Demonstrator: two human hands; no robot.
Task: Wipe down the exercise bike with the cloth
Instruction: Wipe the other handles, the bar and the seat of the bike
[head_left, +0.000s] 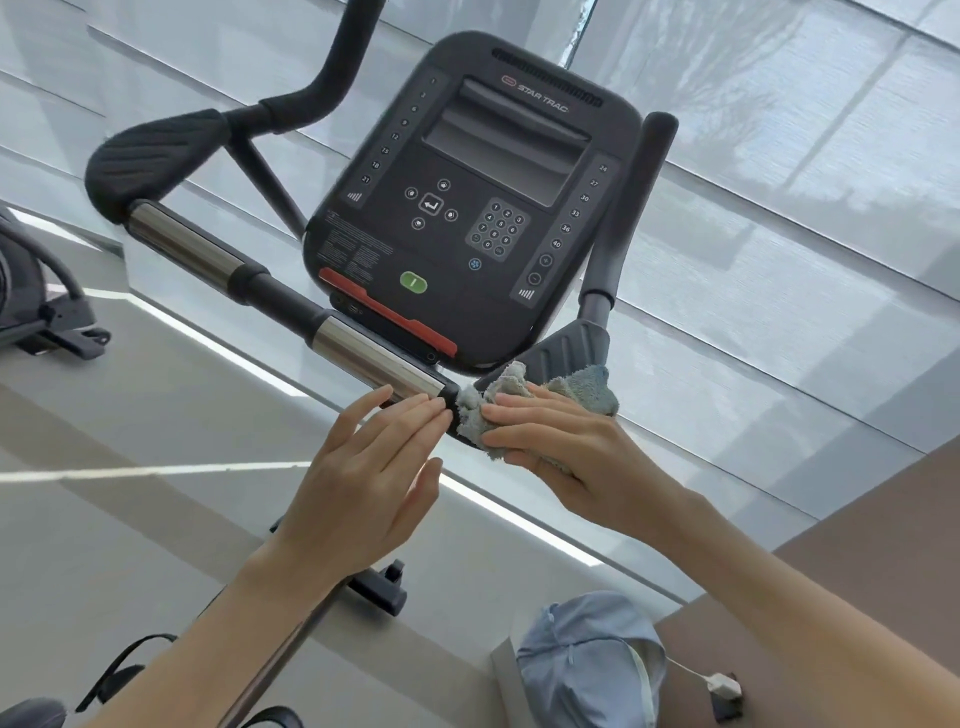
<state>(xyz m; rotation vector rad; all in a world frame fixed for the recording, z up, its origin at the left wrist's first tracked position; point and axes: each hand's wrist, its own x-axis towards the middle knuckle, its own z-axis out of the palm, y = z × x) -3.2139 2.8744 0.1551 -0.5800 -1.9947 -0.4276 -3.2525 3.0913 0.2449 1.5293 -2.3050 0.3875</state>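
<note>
The exercise bike's black console (467, 208) stands in front of me, with a handlebar (218, 260) of black and chrome sections running down from the upper left. My right hand (561, 457) grips a crumpled grey-blue cloth (587, 392) and presses it on the black joint at the handlebar's lower end, under the console. My left hand (363, 478) has its fingers straight and apart, their tips resting on the end of the lower chrome sleeve (363, 353), right beside the cloth.
The right handlebar post (623, 218) rises beside the console. A light blue cap (587, 660) lies on a brown ledge (831, 545) at lower right, near a white plug (724, 686). Another machine (36, 306) stands at the left. Windows with blinds (779, 208) fill the background.
</note>
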